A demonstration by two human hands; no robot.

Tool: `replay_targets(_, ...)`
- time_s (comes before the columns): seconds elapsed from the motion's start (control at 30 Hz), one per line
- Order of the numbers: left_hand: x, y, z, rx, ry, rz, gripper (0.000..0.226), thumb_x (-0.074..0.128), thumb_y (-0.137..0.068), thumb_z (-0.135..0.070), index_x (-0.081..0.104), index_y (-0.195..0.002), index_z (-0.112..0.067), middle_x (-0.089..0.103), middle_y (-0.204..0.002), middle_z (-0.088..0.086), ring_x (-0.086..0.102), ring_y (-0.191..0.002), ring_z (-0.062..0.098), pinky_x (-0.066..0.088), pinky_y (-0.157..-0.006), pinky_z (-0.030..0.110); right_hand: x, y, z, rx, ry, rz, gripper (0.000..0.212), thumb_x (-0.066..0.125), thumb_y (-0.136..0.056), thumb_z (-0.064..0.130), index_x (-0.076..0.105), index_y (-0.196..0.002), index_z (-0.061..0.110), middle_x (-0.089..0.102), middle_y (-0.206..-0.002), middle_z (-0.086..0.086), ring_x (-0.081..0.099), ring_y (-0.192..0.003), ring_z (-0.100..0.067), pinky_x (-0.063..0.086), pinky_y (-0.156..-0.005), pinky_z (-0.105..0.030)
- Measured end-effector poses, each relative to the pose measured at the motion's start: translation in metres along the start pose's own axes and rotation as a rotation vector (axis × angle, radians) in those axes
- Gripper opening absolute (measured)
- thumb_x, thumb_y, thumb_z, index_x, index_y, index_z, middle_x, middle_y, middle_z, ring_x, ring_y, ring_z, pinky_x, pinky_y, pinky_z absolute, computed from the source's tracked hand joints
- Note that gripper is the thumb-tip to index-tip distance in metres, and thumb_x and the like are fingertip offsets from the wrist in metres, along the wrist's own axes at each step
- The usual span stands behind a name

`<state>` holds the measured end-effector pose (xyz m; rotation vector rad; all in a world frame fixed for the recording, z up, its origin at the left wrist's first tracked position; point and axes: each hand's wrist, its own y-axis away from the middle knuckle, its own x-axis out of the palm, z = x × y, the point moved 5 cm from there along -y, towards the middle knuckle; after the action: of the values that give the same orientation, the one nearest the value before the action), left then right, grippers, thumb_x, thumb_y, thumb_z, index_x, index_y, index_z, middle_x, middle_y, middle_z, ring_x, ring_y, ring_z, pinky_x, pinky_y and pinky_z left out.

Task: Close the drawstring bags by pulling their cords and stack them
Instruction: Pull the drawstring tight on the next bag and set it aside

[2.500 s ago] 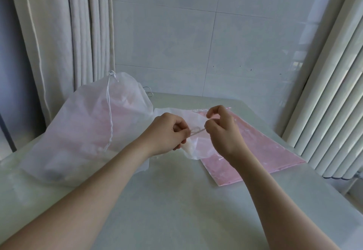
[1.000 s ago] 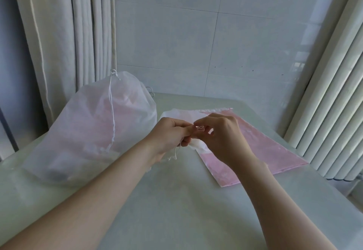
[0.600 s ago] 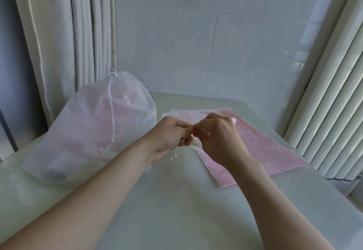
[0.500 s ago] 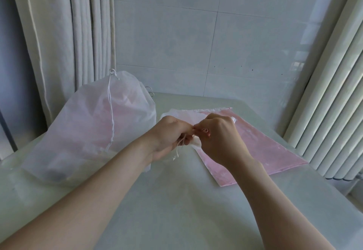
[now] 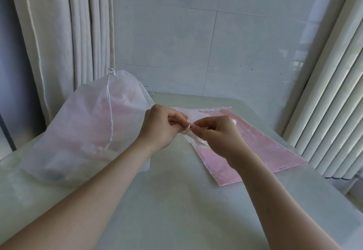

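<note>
Item, pink drawstring bag (image 5: 255,151): flat on the table (image 5: 176,200), long axis running rightward from my hands; left hand (image 5: 159,129) and right hand (image 5: 218,133) each pinch its cord (image 5: 189,126), fingertips nearly meeting, right hand nearer the bag's body

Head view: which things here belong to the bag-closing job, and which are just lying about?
Job: left hand and right hand, both pinching the mouth of the pink bag; the full white bag with its hanging cord.
Just there: table, curtain, tiled wall, ribbed white panel.
</note>
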<state>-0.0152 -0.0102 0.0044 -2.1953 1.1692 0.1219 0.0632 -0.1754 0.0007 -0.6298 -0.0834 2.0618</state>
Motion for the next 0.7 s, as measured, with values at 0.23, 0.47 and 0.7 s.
replay_targets(0.23,0.007,0.002,-0.006,0.168,-0.048,0.085,0.023,0.08,-0.088,-0.003,0.084,-0.104,-0.018,0.078,-0.114,-0.006,0.074,-0.099,0.0,0.06,-0.093,0.025,-0.002,-0.001,-0.008,0.127,-0.229,0.016,0.014,0.077,-0.094,0.025,0.083,-0.09,0.014,0.059,-0.063,0.008,0.046,-0.063,-0.012,0.038,-0.069,-0.033)
replay_targets(0.47,0.01,0.002,-0.006,0.199,-0.02,0.064,0.011,0.079,-0.088,-0.006,0.083,-0.095,-0.013,0.078,-0.104,-0.006,0.074,-0.096,0.006,0.063,-0.085,0.028,-0.003,0.0,-0.006,0.121,-0.254,-0.005,0.017,0.076,-0.095,0.024,0.082,-0.094,0.008,0.06,-0.056,0.013,0.05,-0.052,-0.002,0.039,-0.061,-0.022)
replay_targets(0.7,0.004,0.003,-0.019,0.102,0.059,0.099,0.029,0.048,-0.084,-0.027,0.066,-0.066,-0.012,0.066,-0.108,-0.001,0.064,-0.097,0.013,0.047,-0.08,0.024,-0.007,-0.001,-0.01,0.128,-0.244,-0.08,0.015,0.075,-0.096,0.02,0.081,-0.093,0.007,0.061,-0.056,0.013,0.051,-0.051,-0.003,0.042,-0.06,-0.02)
